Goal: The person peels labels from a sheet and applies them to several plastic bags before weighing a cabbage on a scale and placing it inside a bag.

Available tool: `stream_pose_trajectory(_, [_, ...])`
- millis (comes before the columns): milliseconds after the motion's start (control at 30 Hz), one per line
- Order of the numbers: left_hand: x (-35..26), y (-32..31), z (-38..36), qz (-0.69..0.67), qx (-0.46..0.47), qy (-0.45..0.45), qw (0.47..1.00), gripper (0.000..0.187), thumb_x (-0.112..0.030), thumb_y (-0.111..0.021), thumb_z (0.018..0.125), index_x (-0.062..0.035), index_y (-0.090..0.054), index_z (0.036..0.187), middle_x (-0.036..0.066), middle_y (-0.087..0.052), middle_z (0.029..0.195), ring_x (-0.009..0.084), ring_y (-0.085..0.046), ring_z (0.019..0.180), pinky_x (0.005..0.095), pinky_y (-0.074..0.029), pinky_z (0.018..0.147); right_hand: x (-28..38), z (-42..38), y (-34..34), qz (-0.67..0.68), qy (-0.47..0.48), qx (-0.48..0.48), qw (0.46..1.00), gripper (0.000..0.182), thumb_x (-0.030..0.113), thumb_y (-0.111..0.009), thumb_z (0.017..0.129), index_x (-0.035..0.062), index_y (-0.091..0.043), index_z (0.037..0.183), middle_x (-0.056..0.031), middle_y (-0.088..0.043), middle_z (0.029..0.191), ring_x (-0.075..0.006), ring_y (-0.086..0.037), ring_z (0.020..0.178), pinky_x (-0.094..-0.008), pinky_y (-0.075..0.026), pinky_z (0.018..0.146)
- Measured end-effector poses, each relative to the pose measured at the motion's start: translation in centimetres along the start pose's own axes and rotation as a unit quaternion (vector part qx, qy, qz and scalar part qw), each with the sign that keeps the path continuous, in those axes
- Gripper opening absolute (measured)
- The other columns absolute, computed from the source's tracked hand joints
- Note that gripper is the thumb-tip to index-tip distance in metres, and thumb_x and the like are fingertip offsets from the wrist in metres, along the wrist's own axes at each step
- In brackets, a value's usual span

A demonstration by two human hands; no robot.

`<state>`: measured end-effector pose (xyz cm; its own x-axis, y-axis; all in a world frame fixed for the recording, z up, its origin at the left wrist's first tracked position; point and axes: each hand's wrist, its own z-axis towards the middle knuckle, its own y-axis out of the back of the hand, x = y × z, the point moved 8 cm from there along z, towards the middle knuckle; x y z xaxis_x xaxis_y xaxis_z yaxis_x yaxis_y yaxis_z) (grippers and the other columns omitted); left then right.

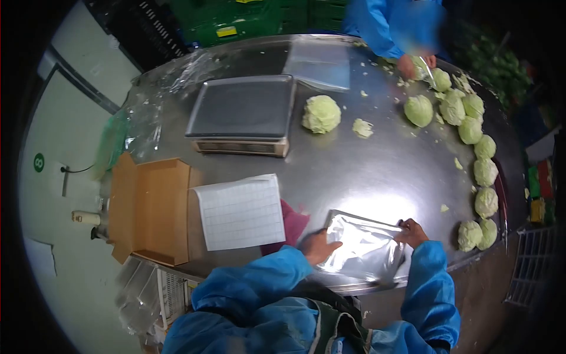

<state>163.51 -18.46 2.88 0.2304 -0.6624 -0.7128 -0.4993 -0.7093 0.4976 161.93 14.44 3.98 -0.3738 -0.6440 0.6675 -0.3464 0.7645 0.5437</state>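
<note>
A shiny clear plastic bag (362,245), perhaps several in a stack, lies flat near the front edge of the steel table. My left hand (320,246) grips its left side, thumb on top and the other fingers partly hidden. At the upper right corner, my right hand (413,233) pinches the plastic between thumb and fingers. Just left of my left hand, a dark red cloth (292,224) is partly covered by a printed grid sheet (242,212). A single cabbage (322,114) sits farther back, beside a loose cabbage leaf (362,128).
A flat-topped scale (244,109) stands behind the sheet, and an open cardboard box (159,212) is at the left. Several cabbages (486,171) line the table's right edge. Across the table, a co-worker's hands (407,66) handle a cabbage. More clear plastic (318,62) lies at the back.
</note>
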Motion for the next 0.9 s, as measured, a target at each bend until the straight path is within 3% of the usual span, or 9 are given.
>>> stream_pose_trajectory(33, [0.1, -0.1, -0.2, 0.008, -0.006, 0.010, 1.000, 0.060, -0.040, -0.067, 0.075, 0.0022, -0.052, 0.115, 0.023, -0.061, 0.101, 0.0349, -0.059, 0.094, 0.0385, -0.045, 0.082, -1.3, 0.0, -0.8, 0.235, 0.008, 0.011, 0.972, 0.041, 0.007, -0.075, 0.070, 0.0005, -0.052, 0.102, -0.0127, -0.061, 0.089, -0.0208, -0.061, 0.084, -0.0352, -0.050, 0.074])
stream_pose_trajectory(133, [2.2, -1.2, 0.5, -0.107, -0.063, -0.041, 0.991, 0.057, -0.039, -0.066, 0.076, 0.0032, -0.053, 0.111, 0.025, -0.060, 0.102, 0.0376, -0.058, 0.095, 0.0419, -0.045, 0.083, -1.4, -1.5, -1.3, 0.495, -0.034, -0.070, 0.865, 0.034, 0.004, -0.071, 0.072, 0.0008, -0.054, 0.101, -0.0090, -0.061, 0.090, -0.0161, -0.059, 0.081, -0.0296, -0.046, 0.075])
stream_pose_trajectory(267, [1.7, -0.7, -0.2, -0.205, -0.073, -0.019, 0.976, 0.052, -0.036, -0.065, 0.076, 0.0036, -0.054, 0.109, 0.025, -0.062, 0.099, 0.0363, -0.060, 0.092, 0.0406, -0.045, 0.081, -3.1, -1.9, -2.9, 0.303, -0.056, -0.141, 0.941, 0.022, 0.010, -0.068, 0.073, -0.0009, -0.059, 0.090, -0.0031, -0.055, 0.071, -0.0142, -0.050, 0.066, -0.0308, -0.042, 0.063])
stream_pose_trajectory(333, [2.8, -1.4, 0.8, -0.125, -0.041, -0.012, 0.991, 0.055, -0.040, -0.064, 0.077, 0.0038, -0.054, 0.109, 0.024, -0.062, 0.097, 0.0366, -0.060, 0.092, 0.0408, -0.046, 0.080, -2.1, -2.2, -1.8, 0.113, -0.074, -0.160, 0.978, 0.022, 0.007, -0.063, 0.076, -0.0020, -0.056, 0.094, -0.0048, -0.057, 0.077, -0.0143, -0.053, 0.072, -0.0281, -0.043, 0.065])
stream_pose_trajectory(433, [1.5, -0.2, 0.5, -0.022, 0.004, -0.004, 1.000, 0.058, -0.046, -0.061, 0.078, 0.0040, -0.054, 0.108, 0.024, -0.062, 0.097, 0.0373, -0.060, 0.092, 0.0415, -0.046, 0.080, -2.1, -1.8, -2.3, 0.261, 0.032, -0.213, 0.941, 0.026, 0.007, -0.065, 0.076, -0.0030, -0.053, 0.097, -0.0053, -0.056, 0.076, -0.0120, -0.051, 0.072, -0.0283, -0.044, 0.064])
stream_pose_trajectory(567, [-2.0, 4.1, -2.6, 0.145, 0.074, -0.018, 0.986, 0.053, -0.050, -0.056, 0.082, -0.0021, -0.056, 0.105, 0.021, -0.063, 0.093, 0.0354, -0.062, 0.088, 0.0438, -0.047, 0.076, -2.5, -2.9, -2.3, 0.033, 0.049, -0.300, 0.952, 0.050, 0.008, -0.067, 0.076, -0.0045, -0.044, 0.119, -0.0159, -0.049, 0.103, -0.0221, -0.052, 0.090, -0.0324, -0.046, 0.076])
stream_pose_trajectory(667, [-2.1, 13.8, -4.8, 0.033, -0.170, -0.091, 0.981, 0.041, -0.028, -0.072, 0.071, -0.0083, -0.056, 0.103, 0.012, -0.062, 0.094, 0.0311, -0.058, 0.090, 0.0397, -0.044, 0.079, -1.3, -4.3, -1.1, -0.021, 0.031, -0.315, 0.948, 0.052, 0.007, -0.067, 0.073, -0.0054, -0.045, 0.118, -0.0185, -0.048, 0.102, -0.0286, -0.050, 0.089, -0.0350, -0.044, 0.079])
stream_pose_trajectory(700, [-2.6, 18.3, -6.2, 0.151, -0.343, -0.224, 0.900, 0.049, -0.023, -0.076, 0.066, -0.0112, -0.055, 0.109, 0.011, -0.059, 0.105, 0.0299, -0.053, 0.100, 0.0409, -0.038, 0.088, -0.8, -4.8, -0.7, -0.021, 0.034, -0.314, 0.949, 0.052, 0.007, -0.067, 0.073, -0.0054, -0.045, 0.118, -0.0185, -0.048, 0.102, -0.0286, -0.050, 0.089, -0.0350, -0.044, 0.079])
stream_pose_trajectory(900, [4.4, 30.2, -5.7, 0.429, -0.418, -0.163, 0.784, 0.045, -0.015, -0.075, 0.063, -0.0134, -0.059, 0.105, 0.008, -0.058, 0.108, 0.0275, -0.050, 0.106, 0.0444, -0.033, 0.093, 4.8, -6.4, -0.7, 0.074, 0.064, -0.311, 0.945, 0.030, 0.005, -0.059, 0.082, -0.0010, -0.052, 0.111, -0.0113, -0.055, 0.101, -0.0208, -0.054, 0.091, -0.0322, -0.044, 0.078])
